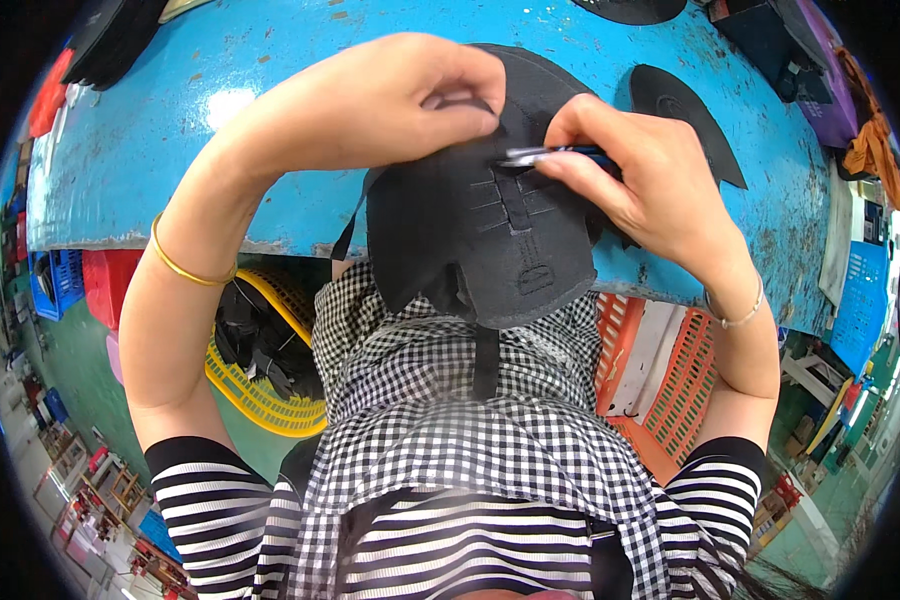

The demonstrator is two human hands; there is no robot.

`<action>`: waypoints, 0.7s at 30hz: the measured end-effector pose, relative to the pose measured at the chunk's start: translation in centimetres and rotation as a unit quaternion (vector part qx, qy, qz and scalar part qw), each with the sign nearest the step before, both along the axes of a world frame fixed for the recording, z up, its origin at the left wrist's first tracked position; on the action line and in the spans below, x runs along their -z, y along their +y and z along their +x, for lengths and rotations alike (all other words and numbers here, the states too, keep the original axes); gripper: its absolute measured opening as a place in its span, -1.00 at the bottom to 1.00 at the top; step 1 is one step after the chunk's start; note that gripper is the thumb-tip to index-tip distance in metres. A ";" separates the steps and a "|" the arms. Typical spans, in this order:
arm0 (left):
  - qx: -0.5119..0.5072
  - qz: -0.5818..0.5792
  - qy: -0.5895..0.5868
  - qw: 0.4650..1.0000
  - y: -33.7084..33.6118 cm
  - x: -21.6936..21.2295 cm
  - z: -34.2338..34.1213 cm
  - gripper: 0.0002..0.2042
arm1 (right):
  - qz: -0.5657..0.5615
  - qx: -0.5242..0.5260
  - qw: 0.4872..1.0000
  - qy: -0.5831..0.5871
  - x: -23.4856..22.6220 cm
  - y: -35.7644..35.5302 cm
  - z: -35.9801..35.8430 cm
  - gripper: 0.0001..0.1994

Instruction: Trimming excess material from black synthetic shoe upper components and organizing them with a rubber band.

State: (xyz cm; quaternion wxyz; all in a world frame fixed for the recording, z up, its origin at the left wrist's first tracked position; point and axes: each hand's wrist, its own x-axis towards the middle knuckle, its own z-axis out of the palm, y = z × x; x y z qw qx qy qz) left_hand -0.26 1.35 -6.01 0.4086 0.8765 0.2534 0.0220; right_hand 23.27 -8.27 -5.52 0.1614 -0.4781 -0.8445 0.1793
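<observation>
A black padded fabric piece point(420, 230), with straps and stitched lines, hangs over the near edge of the blue table and down toward my lap. My left hand point(420, 105) is closed in a pinch at the upper part of this piece, and the material between its fingertips is mostly hidden. From the other side, my right hand point(650, 175) grips a slim tool with a silver tip point(526, 157) and a dark handle. Its tip points left, at the top of a narrow strap on the piece. I cannot tell whether the tip touches the strap.
On the worn blue table point(300, 50) a curved black piece point(685, 115) lies to the right, with stacked black pieces point(120, 35) at far left. Below the table are a yellow basket point(260, 405) with black items, left, and orange baskets point(680, 375), right. A blue crate point(858, 310) stands far right.
</observation>
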 end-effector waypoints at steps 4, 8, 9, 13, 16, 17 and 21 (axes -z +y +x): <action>-0.165 -0.175 -0.116 0.964 -0.1 -1.0 -1.0 -0.84 | 0.138 -0.048 0.989 0.000 -0.2 -2.6 -2.2 -0.82; -0.263 -0.104 -0.290 0.914 1.6 -3.0 -1.7 -0.90 | 0.194 -0.036 0.956 -0.216 0.8 -5.9 -6.2 -0.69; -0.245 -0.063 -0.293 0.922 2.5 -3.4 -2.3 -0.90 | 0.185 -0.019 0.955 -0.231 1.1 -6.2 -7.0 -0.69; -0.266 0.015 -0.304 0.915 2.1 -5.2 -1.7 -0.87 | 0.221 0.003 0.935 -0.277 1.6 -5.9 -7.3 -0.76; -0.200 0.078 -0.251 0.944 1.0 -5.4 -2.6 -0.94 | 0.123 0.039 0.992 -0.002 0.8 -3.1 -5.1 -0.89; -0.206 0.081 -0.249 0.943 0.1 -5.6 -2.7 -0.94 | 0.037 0.072 0.988 0.128 0.2 -2.4 -3.2 -0.83; -0.102 -0.118 -0.108 0.982 -1.1 -4.8 -1.3 -0.93 | -0.004 0.399 0.817 0.416 0.1 -5.2 5.3 -0.67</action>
